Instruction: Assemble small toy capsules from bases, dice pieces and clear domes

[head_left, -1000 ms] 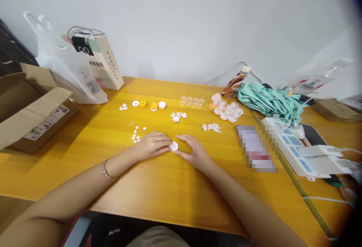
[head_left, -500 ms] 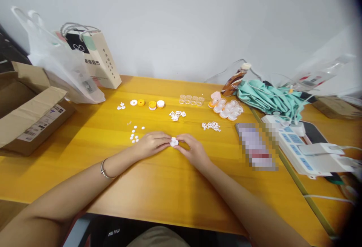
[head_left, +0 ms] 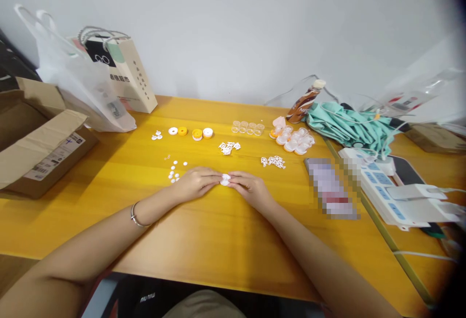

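Between my two hands is a small round white plastic part [head_left: 225,179], held just above the table. The fingertips of my left hand [head_left: 198,183] pinch its left side. From the right, my right hand [head_left: 251,188] grips it between thumb and fingers. Several small white discs [head_left: 172,174] lie just left of my left hand. Beyond the hands sits a pile of white openwork plastic pieces [head_left: 228,148], and a second pile of similar pieces [head_left: 273,161] lies to the right.
Yellow and white round parts [head_left: 197,134], clear cups [head_left: 247,127] and lidded orange-based containers [head_left: 293,138] stand farther back. A cardboard box [head_left: 43,138] and bags [head_left: 120,70] are left. A phone [head_left: 331,189], power strip [head_left: 382,189], bottle [head_left: 305,100] and green folded umbrella [head_left: 349,126] are right.
The fingers of my right hand have shifted slightly around the white part and now lie straighter along its upper right side. Both hands stay on it.
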A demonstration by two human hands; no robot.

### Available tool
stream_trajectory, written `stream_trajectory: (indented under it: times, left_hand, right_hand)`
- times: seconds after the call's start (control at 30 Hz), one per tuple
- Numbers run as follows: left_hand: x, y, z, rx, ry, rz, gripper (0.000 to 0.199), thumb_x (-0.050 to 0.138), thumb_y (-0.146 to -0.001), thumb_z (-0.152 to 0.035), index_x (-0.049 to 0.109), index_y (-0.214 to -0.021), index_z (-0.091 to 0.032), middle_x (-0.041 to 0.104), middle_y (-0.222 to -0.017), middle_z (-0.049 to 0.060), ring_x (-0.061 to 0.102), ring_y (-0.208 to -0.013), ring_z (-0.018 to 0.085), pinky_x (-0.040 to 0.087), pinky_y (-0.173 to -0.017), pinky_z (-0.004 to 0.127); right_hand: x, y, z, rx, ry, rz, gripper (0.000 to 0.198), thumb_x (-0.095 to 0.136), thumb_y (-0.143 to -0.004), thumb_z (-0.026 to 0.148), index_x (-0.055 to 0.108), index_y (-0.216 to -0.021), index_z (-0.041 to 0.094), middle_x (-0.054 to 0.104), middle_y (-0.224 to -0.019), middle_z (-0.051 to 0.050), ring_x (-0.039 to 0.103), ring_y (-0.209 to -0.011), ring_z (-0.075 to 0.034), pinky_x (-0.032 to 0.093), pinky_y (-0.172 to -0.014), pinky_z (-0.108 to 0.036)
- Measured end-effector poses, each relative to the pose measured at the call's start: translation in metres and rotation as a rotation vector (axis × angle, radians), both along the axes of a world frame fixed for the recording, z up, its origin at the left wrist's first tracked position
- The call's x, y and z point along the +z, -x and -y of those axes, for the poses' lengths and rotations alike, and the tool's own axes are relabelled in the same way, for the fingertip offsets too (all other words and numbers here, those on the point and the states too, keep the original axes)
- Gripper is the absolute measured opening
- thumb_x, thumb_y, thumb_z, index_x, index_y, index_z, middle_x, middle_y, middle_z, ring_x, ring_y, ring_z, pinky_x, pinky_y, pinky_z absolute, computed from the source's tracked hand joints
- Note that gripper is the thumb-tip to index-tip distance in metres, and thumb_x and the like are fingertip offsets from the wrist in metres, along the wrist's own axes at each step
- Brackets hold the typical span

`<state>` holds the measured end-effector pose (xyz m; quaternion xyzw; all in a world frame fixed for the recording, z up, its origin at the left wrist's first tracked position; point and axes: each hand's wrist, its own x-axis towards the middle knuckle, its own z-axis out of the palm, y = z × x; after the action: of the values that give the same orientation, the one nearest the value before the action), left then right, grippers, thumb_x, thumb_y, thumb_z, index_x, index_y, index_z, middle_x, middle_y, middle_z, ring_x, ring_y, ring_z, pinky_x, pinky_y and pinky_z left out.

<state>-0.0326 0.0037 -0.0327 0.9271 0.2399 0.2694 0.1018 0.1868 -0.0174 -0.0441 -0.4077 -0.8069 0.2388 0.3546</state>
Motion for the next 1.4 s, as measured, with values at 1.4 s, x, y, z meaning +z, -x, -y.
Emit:
stream_trajectory:
  times: [1.4]
  left_hand:
    - [0.011, 0.005, 0.003, -0.052, -0.187, -0.244, 0.032, 0.039, -0.090, -0.018, 0.048, -0.121, -0.016, 0.061, -0.111, 0.008, 0.057, -0.100, 0.016, 0.042, -0.086, 0.032]
  right_hand:
    - [0.005, -0.002, 0.004, 0.106, -0.197, 0.196, 0.023, 0.044, -0.088, 0.022, 0.063, -0.102, 0.022, 0.062, -0.105, -0.008, 0.061, -0.095, -0.017, 0.051, -0.084, -0.032]
